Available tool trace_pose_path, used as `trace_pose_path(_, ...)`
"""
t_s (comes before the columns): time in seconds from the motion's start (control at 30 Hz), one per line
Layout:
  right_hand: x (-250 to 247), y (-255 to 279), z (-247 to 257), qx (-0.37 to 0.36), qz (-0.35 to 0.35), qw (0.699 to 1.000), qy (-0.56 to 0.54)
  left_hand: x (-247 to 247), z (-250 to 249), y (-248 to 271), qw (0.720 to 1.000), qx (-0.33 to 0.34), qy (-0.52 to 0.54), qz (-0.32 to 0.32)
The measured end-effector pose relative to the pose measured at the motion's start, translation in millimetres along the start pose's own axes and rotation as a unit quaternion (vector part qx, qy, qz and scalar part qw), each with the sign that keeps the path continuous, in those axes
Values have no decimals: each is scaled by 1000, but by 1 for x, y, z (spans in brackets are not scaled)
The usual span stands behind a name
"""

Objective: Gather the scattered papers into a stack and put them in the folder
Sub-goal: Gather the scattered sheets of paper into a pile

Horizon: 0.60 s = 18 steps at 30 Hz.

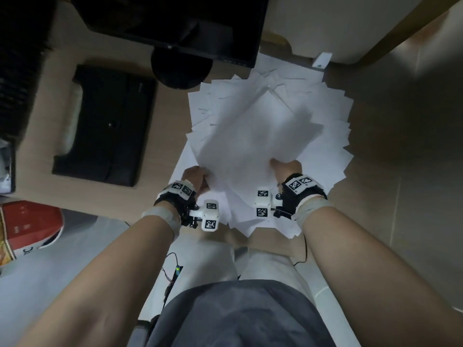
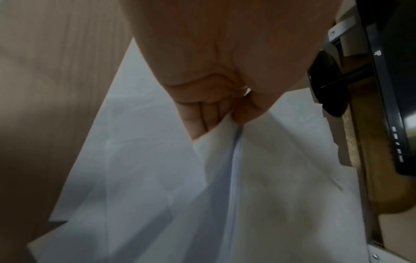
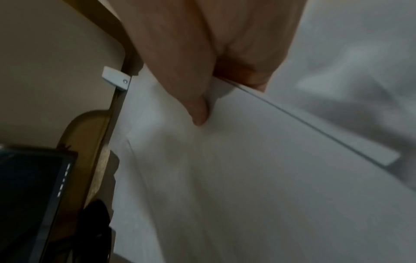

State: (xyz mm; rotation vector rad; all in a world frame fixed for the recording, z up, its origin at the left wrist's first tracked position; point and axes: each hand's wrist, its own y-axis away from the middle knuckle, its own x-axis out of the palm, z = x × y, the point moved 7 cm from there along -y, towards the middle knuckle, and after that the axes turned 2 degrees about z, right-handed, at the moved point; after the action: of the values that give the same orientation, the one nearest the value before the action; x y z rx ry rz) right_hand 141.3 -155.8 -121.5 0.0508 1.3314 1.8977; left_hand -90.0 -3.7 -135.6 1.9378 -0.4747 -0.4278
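A fanned heap of several white papers (image 1: 270, 126) covers the right part of the wooden desk (image 1: 165, 113). Both hands hold a bunch of sheets lifted off the heap at its near edge. My left hand (image 1: 198, 175) pinches the bunch's left near corner, thumb against curled fingers (image 2: 202, 115). My right hand (image 1: 285, 166) pinches the right near edge, thumb (image 3: 198, 110) on top of the sheets (image 3: 247, 178). A black folder (image 1: 105, 123) lies flat and closed on the desk to the left of the papers.
A dark monitor (image 1: 175, 21) on a round black stand (image 1: 180, 68) sits behind the papers. A small white clip (image 1: 322, 60) is at the desk's far right corner. A red and white box (image 1: 27, 226) is at the lower left, beyond the desk's near edge.
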Motion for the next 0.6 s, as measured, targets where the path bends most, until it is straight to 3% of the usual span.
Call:
trace_pose_path(0.17,49,25,-8,23,70,996,-54,6,0,10,991,-6,126,50)
trace_pose_path(0.3,66,37,-12,26,112,990,-85,-12,-4,-8,999,21,-32,-25)
trace_pose_path(0.37,62,35,-16,30,94,992,-73,-12,-5,-7,998,18,-53,-18)
trace_pose_path(0.47,48,37,-16,27,47,992,-117,-3,-3,1,999,-1,18,46)
trace_pose_path(0.6,31,32,-3,-55,-19,985,-163,4,8,9,991,-39,11,126)
